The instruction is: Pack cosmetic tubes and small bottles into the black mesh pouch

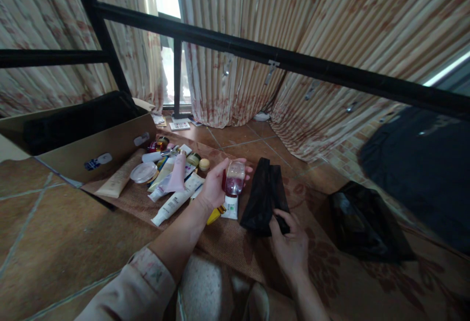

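Note:
My left hand (215,186) is closed round a small clear bottle (235,179) with dark red liquid in its lower part. To its right, the fingers of my right hand (292,242) pinch the near edge of a black fabric pouch (262,198), which lies on the brown patterned mat (220,247). Just below the bottle are a small white tube (230,207) and a yellow item (216,215), partly covered by my left wrist. Left of that hand lies a heap of cosmetics: a long white tube (176,201), a pink tube (178,171), a round clear-lidded jar (144,172) and a beige tube (121,176).
A cardboard box (99,157) holding something black stands at the left. A shiny black bag (367,223) rests at the right. A black metal rail (235,42) crosses in front of the pleated curtains (249,12). Tiled floor (51,228) surrounds the mat.

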`<state>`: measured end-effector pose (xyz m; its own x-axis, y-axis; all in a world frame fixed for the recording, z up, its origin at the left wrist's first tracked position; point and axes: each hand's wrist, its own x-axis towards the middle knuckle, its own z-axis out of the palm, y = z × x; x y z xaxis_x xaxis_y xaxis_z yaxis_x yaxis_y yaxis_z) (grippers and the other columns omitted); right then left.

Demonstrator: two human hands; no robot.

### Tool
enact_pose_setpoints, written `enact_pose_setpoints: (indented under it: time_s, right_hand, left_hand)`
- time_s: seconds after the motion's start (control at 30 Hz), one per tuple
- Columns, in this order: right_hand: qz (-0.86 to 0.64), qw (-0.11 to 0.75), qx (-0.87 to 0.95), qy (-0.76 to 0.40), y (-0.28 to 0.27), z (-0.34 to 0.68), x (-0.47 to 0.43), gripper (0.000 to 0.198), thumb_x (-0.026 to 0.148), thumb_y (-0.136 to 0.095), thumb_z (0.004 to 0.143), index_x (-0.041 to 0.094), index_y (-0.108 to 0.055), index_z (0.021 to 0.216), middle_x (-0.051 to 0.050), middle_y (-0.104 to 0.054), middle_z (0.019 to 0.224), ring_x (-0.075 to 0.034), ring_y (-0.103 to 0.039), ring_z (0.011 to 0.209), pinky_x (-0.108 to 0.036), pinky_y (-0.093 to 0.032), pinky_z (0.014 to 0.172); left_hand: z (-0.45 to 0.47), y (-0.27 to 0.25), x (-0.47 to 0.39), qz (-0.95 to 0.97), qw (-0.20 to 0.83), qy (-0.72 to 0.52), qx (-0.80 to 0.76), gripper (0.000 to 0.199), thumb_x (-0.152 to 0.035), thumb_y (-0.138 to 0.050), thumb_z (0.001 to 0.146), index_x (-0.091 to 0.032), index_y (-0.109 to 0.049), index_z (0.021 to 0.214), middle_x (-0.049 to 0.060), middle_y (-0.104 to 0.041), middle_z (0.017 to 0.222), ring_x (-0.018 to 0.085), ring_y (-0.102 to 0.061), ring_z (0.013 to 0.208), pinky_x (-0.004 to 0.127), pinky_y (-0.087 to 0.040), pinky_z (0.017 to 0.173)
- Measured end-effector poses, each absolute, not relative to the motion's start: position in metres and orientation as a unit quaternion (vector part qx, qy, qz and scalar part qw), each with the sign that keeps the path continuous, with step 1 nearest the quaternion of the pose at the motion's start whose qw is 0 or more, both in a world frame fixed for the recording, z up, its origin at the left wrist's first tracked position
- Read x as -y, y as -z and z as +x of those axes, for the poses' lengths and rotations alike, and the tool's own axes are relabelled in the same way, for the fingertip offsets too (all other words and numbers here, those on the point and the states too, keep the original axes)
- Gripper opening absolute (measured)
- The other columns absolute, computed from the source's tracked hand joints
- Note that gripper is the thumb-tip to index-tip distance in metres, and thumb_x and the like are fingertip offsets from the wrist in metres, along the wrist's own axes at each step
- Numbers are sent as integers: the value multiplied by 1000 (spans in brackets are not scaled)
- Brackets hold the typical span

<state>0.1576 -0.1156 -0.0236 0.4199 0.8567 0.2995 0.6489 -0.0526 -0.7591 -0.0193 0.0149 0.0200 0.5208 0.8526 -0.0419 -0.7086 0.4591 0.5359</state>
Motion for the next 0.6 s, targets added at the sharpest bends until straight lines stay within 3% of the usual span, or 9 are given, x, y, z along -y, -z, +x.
enact_pose_setpoints:
  time_s: [0.6]
  right_hand:
    - [-713, 448, 531, -101, 23, 157, 115, 29, 43, -54, 83, 20, -70, 94, -7, -67, 95, -21, -64, 86, -30, -48, 72]
  left_hand:
    - [-20, -18, -15, 254, 833, -466, -158, 39, -36, -46, 89, -9, -62, 111, 15, -71, 95, 21, -69, 75, 29, -54, 64]
